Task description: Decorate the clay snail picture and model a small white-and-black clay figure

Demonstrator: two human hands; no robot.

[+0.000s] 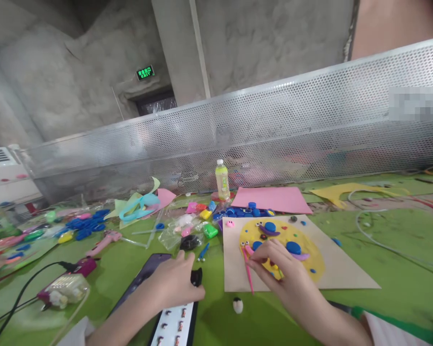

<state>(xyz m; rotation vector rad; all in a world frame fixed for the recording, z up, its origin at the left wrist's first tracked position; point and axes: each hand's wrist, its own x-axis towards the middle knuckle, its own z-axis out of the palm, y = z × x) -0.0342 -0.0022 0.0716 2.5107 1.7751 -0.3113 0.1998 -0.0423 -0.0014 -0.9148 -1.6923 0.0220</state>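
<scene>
The left hand [173, 283] reaches over a phone with a white screen showing rows of small pictures [175, 322], its thumb and forefinger spread on either side of a small black piece [197, 277]; whether they grip that piece cannot be told. Just beyond its fingers lies a rounded, glossy black lump [189, 241], with a small blue piece with pale ends [203, 252] beside it. A dark-screened phone [144, 275] lies partly under the left forearm.

The right hand [283, 269] is over a sheet of pale beige paper [346, 276], thumb and fingertips drawn close together at the upper part of a slim pink stick [249, 276]; whether they are clamped on it cannot be told. The stick slants across the left part of the sheet, its lower end at the near edge. The sheet lies flat on the green tabletop [216, 324] and carries a large, rounded yellow area [315, 254] set with blue rounds, purple curved strips and small coloured bits. Googly eyes [244, 244] show just above the right fingertips, and a pink blob with a face [230, 223] sits near the sheet's far left corner.

Between the two hands, close to the sheet's near edge, is a small black-and-white lump [237, 305]. Beyond the sheet lies pink card [272, 199], with an upright, pale green bottle with a white cap [222, 180] near its left end
</scene>
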